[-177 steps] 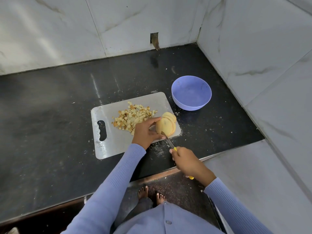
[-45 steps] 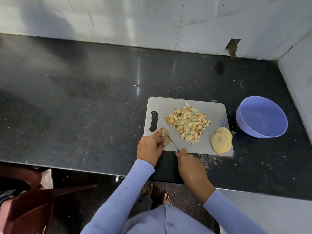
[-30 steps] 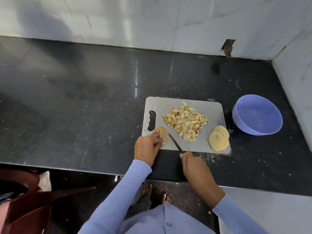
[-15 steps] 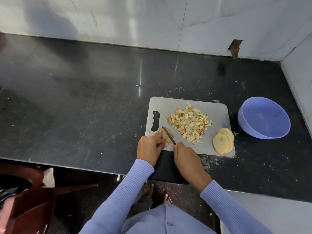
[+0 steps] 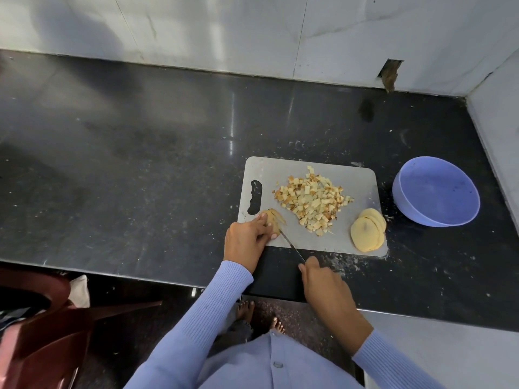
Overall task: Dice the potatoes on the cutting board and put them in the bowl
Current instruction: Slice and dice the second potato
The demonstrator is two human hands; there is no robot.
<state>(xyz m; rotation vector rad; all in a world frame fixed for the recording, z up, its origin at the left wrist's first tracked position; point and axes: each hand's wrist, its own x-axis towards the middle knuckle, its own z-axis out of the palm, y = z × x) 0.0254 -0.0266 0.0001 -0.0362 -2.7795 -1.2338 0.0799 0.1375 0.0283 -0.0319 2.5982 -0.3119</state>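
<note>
- The left hand (image 5: 247, 241) curled its fingers (image 5: 263, 220) over a small stack of pale yellow potato slices (image 5: 273, 219) at the grey plastic cutting board's (image 5: 351, 175) near-left corner.
- The right hand (image 5: 323, 284) gripped a thin metal-bladed knife (image 5: 292, 247), its tip just right of those fingers.
- A heap of diced potato cubes (image 5: 313, 203) lay beyond the blade; further right sat round potato slices (image 5: 366, 234) and an empty lilac plastic bowl (image 5: 435, 192).

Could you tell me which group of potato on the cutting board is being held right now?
The slices at the board's near-left corner: the left hand holds them, unlike the diced pile and right-hand stack.
</note>
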